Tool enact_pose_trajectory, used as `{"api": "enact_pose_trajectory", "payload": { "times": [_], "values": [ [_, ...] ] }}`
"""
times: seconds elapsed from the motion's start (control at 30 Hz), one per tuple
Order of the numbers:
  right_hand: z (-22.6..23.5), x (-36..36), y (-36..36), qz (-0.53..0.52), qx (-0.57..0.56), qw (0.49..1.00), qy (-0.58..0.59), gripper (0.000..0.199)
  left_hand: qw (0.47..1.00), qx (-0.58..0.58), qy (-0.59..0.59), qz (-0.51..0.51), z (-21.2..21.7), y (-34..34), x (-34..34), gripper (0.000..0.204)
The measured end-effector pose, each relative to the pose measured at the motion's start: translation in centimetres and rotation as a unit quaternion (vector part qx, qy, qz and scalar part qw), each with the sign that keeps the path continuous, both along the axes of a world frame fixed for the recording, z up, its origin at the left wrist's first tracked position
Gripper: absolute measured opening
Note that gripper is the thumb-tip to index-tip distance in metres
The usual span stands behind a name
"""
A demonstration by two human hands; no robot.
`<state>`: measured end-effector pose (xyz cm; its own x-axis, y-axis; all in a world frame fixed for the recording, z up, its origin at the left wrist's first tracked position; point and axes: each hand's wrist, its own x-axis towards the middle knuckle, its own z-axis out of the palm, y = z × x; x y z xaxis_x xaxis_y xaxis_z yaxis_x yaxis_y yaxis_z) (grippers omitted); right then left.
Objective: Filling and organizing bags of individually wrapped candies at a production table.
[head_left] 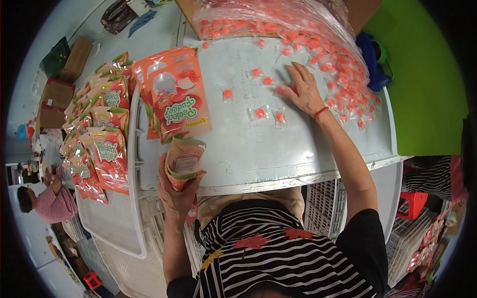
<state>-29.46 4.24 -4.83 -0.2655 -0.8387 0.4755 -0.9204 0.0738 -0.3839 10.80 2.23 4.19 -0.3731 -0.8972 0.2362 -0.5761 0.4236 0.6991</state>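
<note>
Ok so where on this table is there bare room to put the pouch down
Bare tabletop lies along the near edge, between the left hand holding the open pouch and the right forearm. A smaller patch sits beside the flat pouch stack. Crowded: the heap of wrapped orange candies around the right hand.

Red stool [413, 203] — white crates [323, 208]

**A small packing workshop**

Piles of small sealed sachets [318, 54] with orange pieces cover a worn white worktable [258, 144]. Stacks of printed pouches [174, 94] fill a tray [117, 223], plastic crates [323, 208] sit underneath, cardboard boxes [59, 94] beside, and another person [47, 198] works nearby.
</note>
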Motion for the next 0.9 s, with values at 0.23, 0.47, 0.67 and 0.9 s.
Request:
{"api": "enact_pose_trajectory", "payload": {
  "times": [0.23,0.47,0.67,0.9],
  "values": [
    [-0.8,5.1,-6.2,0.040,0.073,0.995,0.060,0.052,1.000,0.022,0.012,-0.003,0.0,0.0,-0.3,0.089],
    [-1.0,8.1,-6.0,0.154,0.010,0.987,-0.050,0.042,1.000,0.013,0.004,0.004,-0.1,-0.5,-0.2,0.088],
    [2.6,5.7,2.2,0.019,-0.042,0.994,-0.102,0.027,0.999,0.020,0.037,0.024,-0.8,0.3,1.7,0.089],
    [0.9,13.1,5.6,0.106,0.012,0.994,-0.006,0.038,1.000,0.004,0.006,-0.015,-0.5,1.0,0.5,0.087]
  ]
}}
